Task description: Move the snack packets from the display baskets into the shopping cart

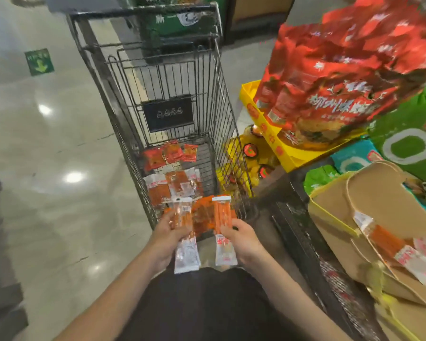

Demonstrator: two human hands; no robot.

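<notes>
A wire shopping cart (123, 104) stands in front of me with several orange and red snack packets (170, 168) lying on its bottom. My left hand (165, 239) grips a long clear packet of orange sticks (186, 244) over the cart's near end. My right hand (244, 238) grips a similar packet (223, 230) beside it. At the right a brown cardboard display box (369, 200) holds more of the same packets (403, 254).
Big red snack bags (342, 77) sit in a yellow tray (283, 146) at the upper right, with green bags (408, 141) below. Yellow bottles (251, 156) stand beside the cart. Shiny floor (47, 168) stretches to the left. A green bin (177, 18) stands beyond the cart.
</notes>
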